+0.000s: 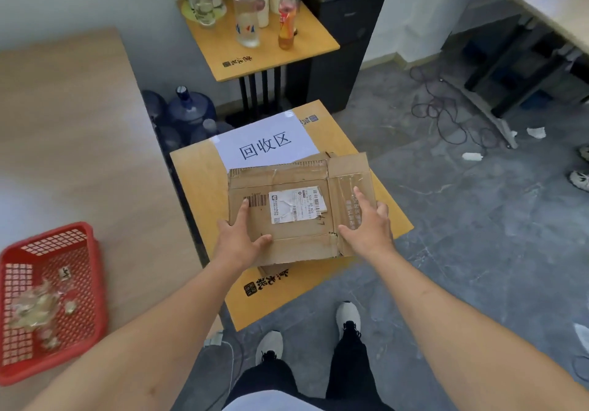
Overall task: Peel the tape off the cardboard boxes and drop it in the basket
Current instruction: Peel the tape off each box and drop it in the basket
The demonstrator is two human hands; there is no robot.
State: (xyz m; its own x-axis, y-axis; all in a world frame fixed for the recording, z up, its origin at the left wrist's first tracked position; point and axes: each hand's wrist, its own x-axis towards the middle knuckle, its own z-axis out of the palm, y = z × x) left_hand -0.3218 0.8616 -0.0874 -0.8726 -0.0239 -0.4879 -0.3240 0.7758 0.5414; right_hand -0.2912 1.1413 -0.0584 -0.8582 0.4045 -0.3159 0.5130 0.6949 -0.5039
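Head view, looking down at a person standing by a low yellow table [204,187]. Flattened cardboard box [296,209] lies on that table, partly covering a white paper sign [264,142] with printed characters. Left hand [240,238] rests on the box's near left corner, fingers fairly straight and flat on the cardboard, thumb along the near edge, not gripping. Right hand [368,222] lies on the box's right flap, fingers spread and straight, palm down, also not gripping anything. White shipping label [296,205] sits mid-box between the two hands. Clear tape [349,187] shows as shiny strips on the right flap, just ahead of the right fingers. Red basket [92,270] sits on the wooden table [73,142] well to the left, with crumpled clear tape scraps [35,308] inside it. Second yellow table [264,50] farther back carries bottles [245,12]. Blue water jugs [191,110] stand on the floor between the tables. Person's white shoes [349,315] on grey floor below.
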